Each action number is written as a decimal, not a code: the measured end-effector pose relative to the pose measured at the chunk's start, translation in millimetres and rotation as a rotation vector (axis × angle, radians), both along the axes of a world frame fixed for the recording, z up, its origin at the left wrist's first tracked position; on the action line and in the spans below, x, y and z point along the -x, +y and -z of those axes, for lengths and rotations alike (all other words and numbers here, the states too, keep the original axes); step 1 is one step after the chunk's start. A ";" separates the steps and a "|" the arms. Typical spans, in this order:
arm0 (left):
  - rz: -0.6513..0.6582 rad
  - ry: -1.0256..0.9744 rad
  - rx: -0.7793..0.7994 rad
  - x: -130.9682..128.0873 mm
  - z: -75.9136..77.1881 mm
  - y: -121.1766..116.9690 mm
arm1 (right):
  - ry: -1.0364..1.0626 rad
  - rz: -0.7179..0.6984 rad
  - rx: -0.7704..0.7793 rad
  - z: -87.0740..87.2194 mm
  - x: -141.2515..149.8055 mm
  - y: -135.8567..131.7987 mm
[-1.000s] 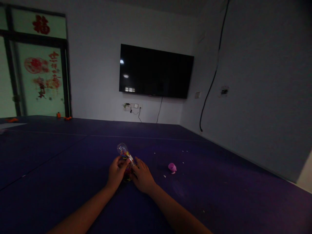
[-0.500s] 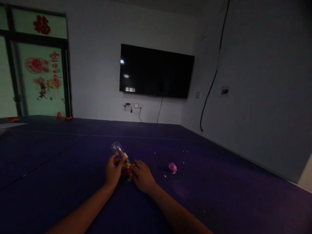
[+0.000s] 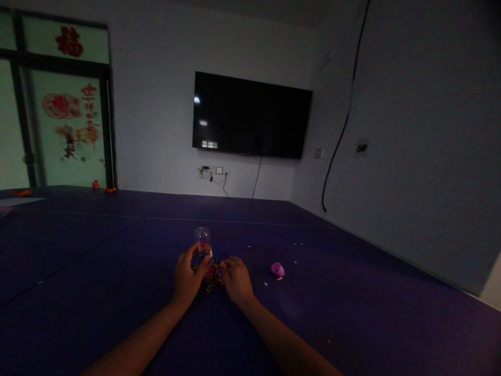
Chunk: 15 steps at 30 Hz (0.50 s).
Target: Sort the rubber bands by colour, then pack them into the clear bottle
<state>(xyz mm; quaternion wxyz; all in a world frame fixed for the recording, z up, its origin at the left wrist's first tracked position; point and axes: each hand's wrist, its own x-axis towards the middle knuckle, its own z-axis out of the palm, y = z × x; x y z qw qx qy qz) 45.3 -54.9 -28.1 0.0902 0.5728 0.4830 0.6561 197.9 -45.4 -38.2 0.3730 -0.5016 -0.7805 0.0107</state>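
Observation:
My left hand (image 3: 188, 272) is closed around a clear plastic bottle (image 3: 202, 235). Its rounded end points up and away, and coloured bits fill the lower part; its lower end is partly hidden by my fingers, just above a pile. The pile of small colourful rubber bands (image 3: 211, 282) lies on the dark purple surface between my hands. At the right edge of the pile, my right hand (image 3: 237, 280) has its fingers curled together, touching the bands. A pink, rounded, hollow piece like a lid (image 3: 277, 270) lies apart to the right of my right hand.
White scraps (image 3: 265, 284) are scattered on the purple surface (image 3: 117, 250) near the pink piece. Small orange objects (image 3: 110, 190) sit at the far left by the door (image 3: 70, 125). A television (image 3: 252, 115) hangs on the far wall, and a black cable (image 3: 336, 149) dangles at right.
The bottle has swung from leaning left to nearly upright and moved slightly right with my left hand. My right hand has shifted slightly right, and more of the band pile shows.

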 end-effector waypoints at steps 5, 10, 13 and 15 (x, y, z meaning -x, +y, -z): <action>0.007 -0.065 0.042 5.7 6.3 9.4 | 0.004 -0.012 0.018 3.1 0.1 3.0; -0.029 -0.120 0.076 11.0 10.2 14.9 | 0.058 -0.039 -0.004 2.3 -0.4 2.7; -0.021 -0.121 0.070 9.6 8.3 13.3 | 0.044 -0.057 -0.032 0.3 0.5 -1.2; 0.009 -0.141 0.072 7.7 6.0 11.0 | 0.000 -0.091 -0.048 -1.3 1.6 -5.1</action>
